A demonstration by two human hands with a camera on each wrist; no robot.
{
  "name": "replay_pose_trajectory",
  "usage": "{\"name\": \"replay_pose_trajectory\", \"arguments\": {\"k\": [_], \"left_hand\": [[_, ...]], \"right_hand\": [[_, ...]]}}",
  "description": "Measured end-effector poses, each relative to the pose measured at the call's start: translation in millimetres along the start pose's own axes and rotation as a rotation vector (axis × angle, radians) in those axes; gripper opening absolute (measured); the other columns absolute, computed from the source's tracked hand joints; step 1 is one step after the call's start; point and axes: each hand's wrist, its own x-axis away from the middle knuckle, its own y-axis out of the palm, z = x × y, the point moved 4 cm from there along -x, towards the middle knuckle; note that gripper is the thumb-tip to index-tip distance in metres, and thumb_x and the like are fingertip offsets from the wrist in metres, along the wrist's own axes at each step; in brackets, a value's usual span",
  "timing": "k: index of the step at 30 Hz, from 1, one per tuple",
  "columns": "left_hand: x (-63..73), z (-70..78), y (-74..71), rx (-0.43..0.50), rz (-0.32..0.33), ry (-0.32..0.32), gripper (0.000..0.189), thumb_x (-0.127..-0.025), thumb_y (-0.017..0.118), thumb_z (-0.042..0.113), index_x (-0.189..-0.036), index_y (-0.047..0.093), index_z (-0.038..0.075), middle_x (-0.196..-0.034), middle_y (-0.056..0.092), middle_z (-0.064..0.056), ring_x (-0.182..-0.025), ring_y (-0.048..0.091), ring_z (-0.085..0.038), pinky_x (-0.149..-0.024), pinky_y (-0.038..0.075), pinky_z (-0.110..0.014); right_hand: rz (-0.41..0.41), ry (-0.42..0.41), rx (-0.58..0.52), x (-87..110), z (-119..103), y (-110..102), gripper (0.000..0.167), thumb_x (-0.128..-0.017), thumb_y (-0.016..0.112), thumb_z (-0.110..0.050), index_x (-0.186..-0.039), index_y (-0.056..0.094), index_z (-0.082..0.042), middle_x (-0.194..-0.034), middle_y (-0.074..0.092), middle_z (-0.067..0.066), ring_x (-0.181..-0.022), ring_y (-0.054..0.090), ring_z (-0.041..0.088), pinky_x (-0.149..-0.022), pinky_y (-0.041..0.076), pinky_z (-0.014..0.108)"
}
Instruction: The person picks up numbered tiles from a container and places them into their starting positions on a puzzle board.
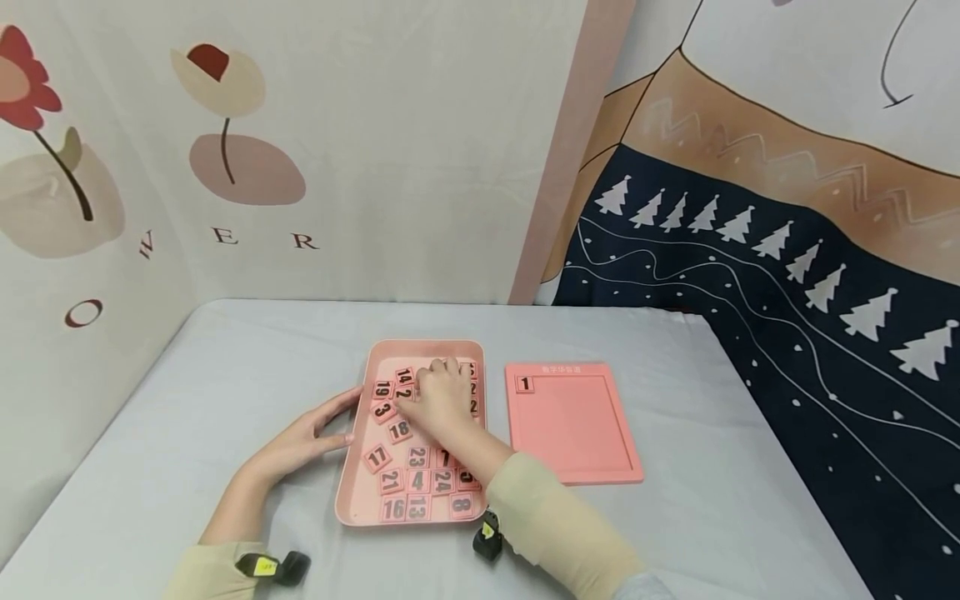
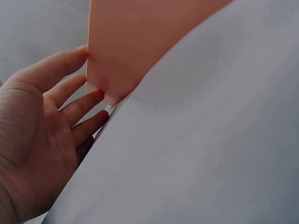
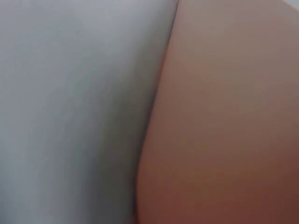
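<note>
Tray, left hand spread against its edge, right hand over number tiles, grip unclear, narrow gap to board

Some tiles partly behind right forearm

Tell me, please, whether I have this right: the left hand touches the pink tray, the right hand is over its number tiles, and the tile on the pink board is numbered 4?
Not quite: the tile on the pink board is numbered 1, as the head view shows. The left hand touches the pink tray, and the right hand is over its number tiles.
</note>
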Motion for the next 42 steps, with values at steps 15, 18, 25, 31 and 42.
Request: {"name": "replay_pose_trajectory", "arguments": {"k": [15, 18, 25, 31, 42], "left_hand": [[-2.0, -3.8, -1.8, -0.004, -0.001, -0.001, 0.067, -0.092, 0.064, 0.015, -0.15, 0.031, 0.007, -0.154, 0.027, -0.015, -0.14, 0.018, -0.036, -0.107, 0.019, -0.02], [-2.3, -3.3, -2.2, 0.003, -0.004, 0.008, 0.066, -0.092, 0.064, 0.014, -0.15, 0.031, 0.006, -0.153, 0.027, -0.017, -0.139, 0.017, -0.041, -0.106, 0.02, -0.018], [-2.8, -2.7, -2.2, 0.056, -0.011, 0.002, 0.066, -0.092, 0.064, 0.012, -0.149, 0.032, 0.005, -0.152, 0.028, -0.018, -0.139, 0.016, -0.042, -0.099, 0.02, -0.008], [-2.9, -2.3, -2.0, 0.076, -0.017, 0.014, 0.065, -0.092, 0.064, 0.01, -0.149, 0.032, 0.003, -0.152, 0.028, -0.019, -0.138, 0.015, -0.044, -0.099, 0.02, -0.006], [-3.3, -0.9, -2.7, 0.076, -0.009, 0.018, 0.065, -0.091, 0.064, 0.01, -0.148, 0.033, 0.003, -0.152, 0.029, -0.019, -0.14, 0.021, -0.027, -0.099, 0.02, -0.006]], "right_hand": [[-0.058, 0.081, 0.088, -4.3, -2.3, 8.8, 0.062, -0.074, 0.058, -0.077, -0.095, 0.068, -0.019, -0.105, 0.059, 0.003, -0.103, 0.049, 0.021, -0.093, 0.034, 0.042], [-0.048, 0.079, 0.094, -5.0, -4.0, 11.0, 0.066, -0.074, 0.056, -0.078, -0.099, 0.069, -0.018, -0.105, 0.059, 0.003, -0.103, 0.049, 0.021, -0.092, 0.034, 0.042], [-0.03, 0.073, 0.129, -4.6, -3.4, 12.7, 0.07, -0.075, 0.051, -0.08, -0.102, 0.067, -0.018, -0.105, 0.058, 0.003, -0.104, 0.049, 0.021, -0.092, 0.035, 0.041], [-0.012, 0.073, 0.093, -3.8, -1.3, 14.8, 0.06, -0.078, 0.052, -0.077, -0.092, 0.064, -0.02, -0.104, 0.057, 0.002, -0.103, 0.05, 0.022, -0.091, 0.036, 0.041], [-0.02, 0.097, -0.065, -1.6, 2.6, 12.4, 0.045, -0.081, 0.059, -0.068, -0.079, 0.055, -0.023, -0.099, 0.056, 0.0, -0.101, 0.049, 0.021, -0.098, 0.035, 0.047]]}}
